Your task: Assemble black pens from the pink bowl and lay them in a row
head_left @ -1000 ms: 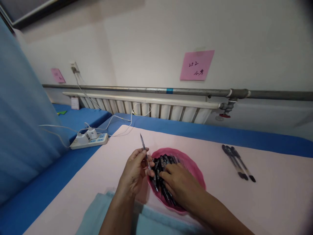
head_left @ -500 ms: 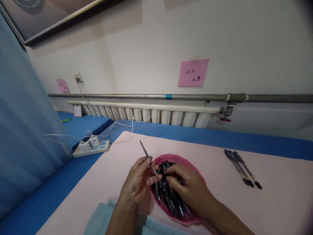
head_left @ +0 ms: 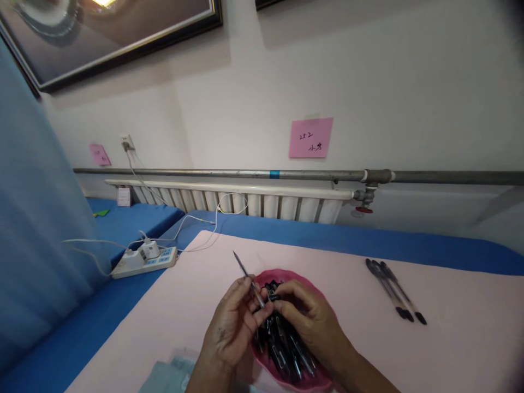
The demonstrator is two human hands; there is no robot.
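Observation:
A pink bowl [head_left: 295, 277] sits on the pale pink mat, filled with several black pen parts [head_left: 286, 349]. My left hand [head_left: 231, 327] pinches a thin pen refill [head_left: 242, 267] whose tip points up and to the left. My right hand [head_left: 313, 322] hovers over the bowl, its fingertips closed on a small black pen part [head_left: 273, 297] right beside the lower end of the refill. Both hands meet at the bowl's left rim.
Three assembled black pens [head_left: 393, 289] lie to the right on the mat. A white power strip [head_left: 143, 257] with cables rests on the blue cover at left. A radiator [head_left: 229, 201] and a pipe run along the wall behind.
My right hand has lifted from the pile of parts with a black piece and moved toward the refill in my left hand. The camera has tilted up a little.

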